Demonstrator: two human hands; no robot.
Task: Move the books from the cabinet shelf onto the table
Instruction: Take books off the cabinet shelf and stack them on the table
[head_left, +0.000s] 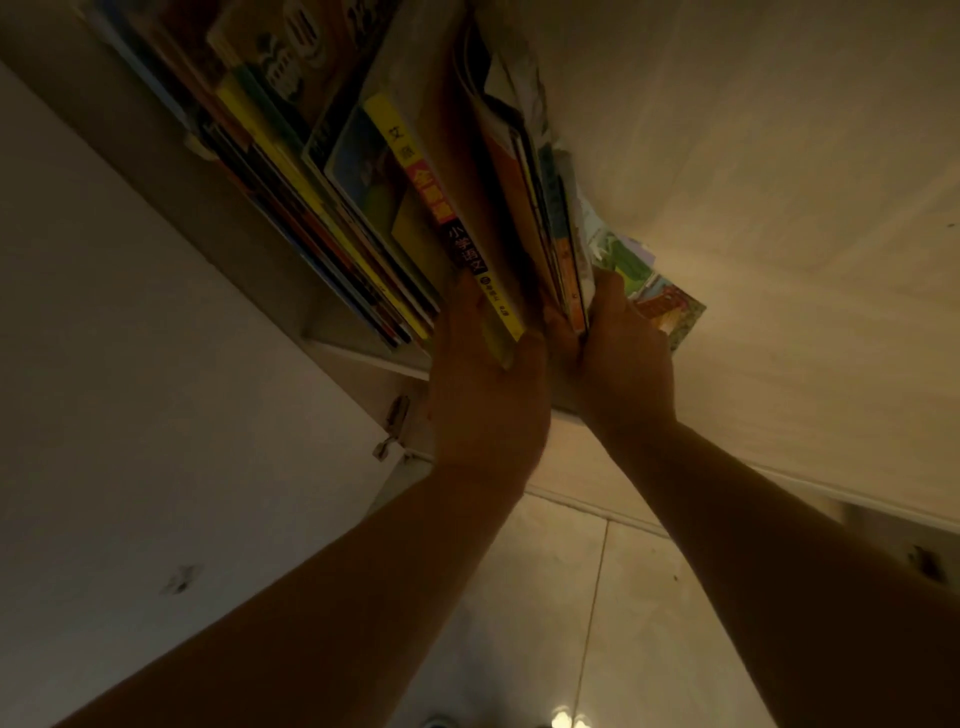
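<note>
A row of upright books fills the cabinet shelf (363, 356), seen in dim light. My left hand (485, 384) grips the lower end of a thick book with a yellow and black spine (441, 202). My right hand (618, 353) grips a bundle of thin books (550, 218) just to its right, thumb on the near side. Further thin books (291, 208) lean at the left of the row. A colourful booklet (670, 306) pokes out behind my right hand.
The open cabinet door (753, 234) stands close on the right, and a pale cabinet panel (130, 389) with a metal hinge (394, 426) is on the left. Tiled floor (571, 597) shows below between my forearms.
</note>
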